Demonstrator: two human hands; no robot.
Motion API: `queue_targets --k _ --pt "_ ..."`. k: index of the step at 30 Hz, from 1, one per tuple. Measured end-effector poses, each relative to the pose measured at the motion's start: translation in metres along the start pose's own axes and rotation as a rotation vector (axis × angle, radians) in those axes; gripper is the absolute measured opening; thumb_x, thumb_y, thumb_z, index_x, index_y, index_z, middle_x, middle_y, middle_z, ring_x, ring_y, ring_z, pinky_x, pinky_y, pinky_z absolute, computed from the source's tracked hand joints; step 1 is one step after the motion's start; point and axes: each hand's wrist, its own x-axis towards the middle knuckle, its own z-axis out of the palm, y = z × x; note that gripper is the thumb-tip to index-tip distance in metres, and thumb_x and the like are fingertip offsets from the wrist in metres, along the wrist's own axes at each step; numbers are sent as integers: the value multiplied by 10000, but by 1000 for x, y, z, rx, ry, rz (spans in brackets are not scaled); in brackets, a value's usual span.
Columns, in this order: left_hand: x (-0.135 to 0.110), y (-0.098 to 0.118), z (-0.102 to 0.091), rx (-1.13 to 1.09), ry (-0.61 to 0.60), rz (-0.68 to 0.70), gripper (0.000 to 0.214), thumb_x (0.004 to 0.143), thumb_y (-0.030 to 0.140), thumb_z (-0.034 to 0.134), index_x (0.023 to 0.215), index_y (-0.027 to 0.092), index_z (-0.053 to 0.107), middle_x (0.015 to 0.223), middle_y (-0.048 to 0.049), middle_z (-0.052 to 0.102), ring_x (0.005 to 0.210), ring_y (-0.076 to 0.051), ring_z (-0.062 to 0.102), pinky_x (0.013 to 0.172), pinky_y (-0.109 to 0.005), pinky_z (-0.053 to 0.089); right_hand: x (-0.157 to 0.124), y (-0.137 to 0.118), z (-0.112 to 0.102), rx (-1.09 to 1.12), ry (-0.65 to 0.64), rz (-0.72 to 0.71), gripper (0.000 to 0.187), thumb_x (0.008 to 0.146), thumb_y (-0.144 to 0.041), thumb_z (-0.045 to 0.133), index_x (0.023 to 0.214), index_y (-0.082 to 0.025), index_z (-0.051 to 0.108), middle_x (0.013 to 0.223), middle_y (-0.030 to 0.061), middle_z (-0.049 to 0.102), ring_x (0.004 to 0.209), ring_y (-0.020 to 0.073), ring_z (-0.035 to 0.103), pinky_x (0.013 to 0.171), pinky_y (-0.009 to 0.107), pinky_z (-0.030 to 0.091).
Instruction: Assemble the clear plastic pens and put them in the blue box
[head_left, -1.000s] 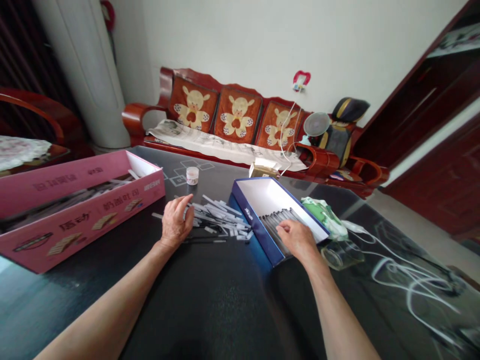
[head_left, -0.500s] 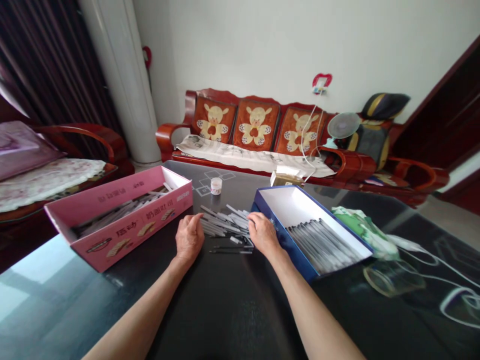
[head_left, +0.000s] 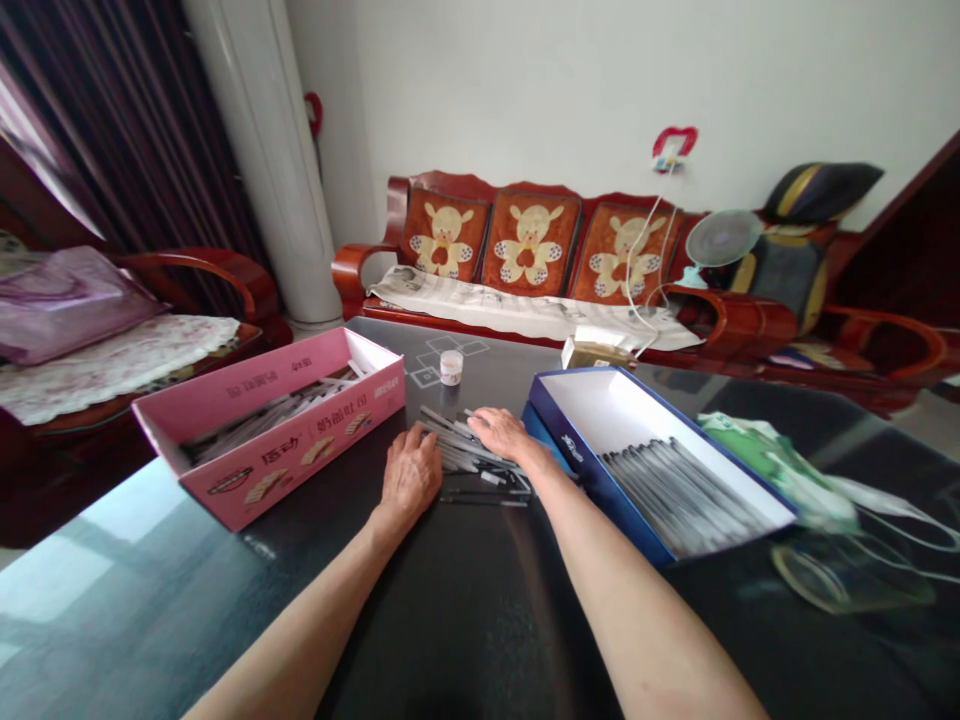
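A heap of grey pen barrels and thin black refills (head_left: 457, 452) lies on the dark glass table (head_left: 465, 620) between two boxes. My left hand (head_left: 409, 476) rests at the heap's left edge, fingers curled down onto the pieces. My right hand (head_left: 501, 432) lies palm down on top of the heap, fingers stretched toward its far side. To the right stands a blue box (head_left: 577, 455) with a white inside, holding a row of finished grey pens (head_left: 679, 492). A pink carton (head_left: 300, 452) with more pen parts sits to the left.
A small white jar (head_left: 451, 367) and a little cardboard box (head_left: 596, 352) stand at the table's far side. A green-and-white bag (head_left: 772, 462), a clear glass dish (head_left: 847, 570) and white cords lie right of the blue box. A red wooden sofa (head_left: 525, 270) lines the wall.
My right hand left the blue box and moved left onto the heap of pen parts. My left hand stayed at the heap's left side. The camera swung left.
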Motion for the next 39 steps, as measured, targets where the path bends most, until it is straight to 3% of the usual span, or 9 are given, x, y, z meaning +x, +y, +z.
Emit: queue_targets --k 8,18,26,33,39 --pt "-12 21 -14 41 -40 -33 299 902 324 438 1102 223 637 1216 -90 576 976 -265 539 856 -400 423 -23 -1 9 5 63 -211 313 931 -329 442 1155 -227 636 1278 37 611 1205 182 508 1052 317 342" --pt "-25 32 -15 45 21 0 224 887 297 472 992 193 640 1151 -129 580 934 -276 535 810 -412 428 -49 -6 10 -6 118 -281 306 913 -268 482 1177 -210 625 1268 55 619 1197 180 517 1031 336 377" --pt "-35 36 -19 46 1 18 216 892 310 473 989 184 619 1147 -123 579 935 -277 519 816 -415 423 -69 -10 6 39 129 -291 293 904 -257 489 1146 -209 648 1247 52 632 1180 190 528 1015 344 382" --pt "-36 34 -17 11 72 17 225 882 309 496 1024 185 618 1094 -105 608 961 -278 525 826 -411 425 -71 -11 6 125 259 -308 217 858 -235 544 1001 -199 703 1171 67 664 1109 199 573 998 362 402" --pt "-28 32 -23 -189 254 103 206 903 244 455 1027 177 605 1076 -92 631 1006 -241 554 905 -399 432 -80 -13 -31 410 521 -237 223 839 -302 566 968 -190 710 1013 79 667 936 174 625 870 294 484"
